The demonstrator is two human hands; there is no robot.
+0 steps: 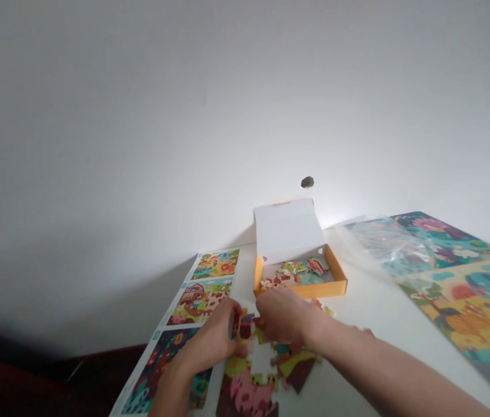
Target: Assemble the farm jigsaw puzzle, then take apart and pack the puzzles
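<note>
a white desk [375, 295] by a pale wall [141, 145] with a hole [307, 182]; left hand [212, 341], fingers spread, at the puzzle [251, 394]; right hand [284, 315] above it, fingers hidden, cannot tell their grip.

Pieces [315, 266] in box [325, 289], sheet [184, 314] left, bag [384, 243] right

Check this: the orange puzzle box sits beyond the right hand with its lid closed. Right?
Not quite: the head view shows the lid raised open, with jigsaw pieces visible inside. The orange puzzle box does sit beyond the right hand.
</note>
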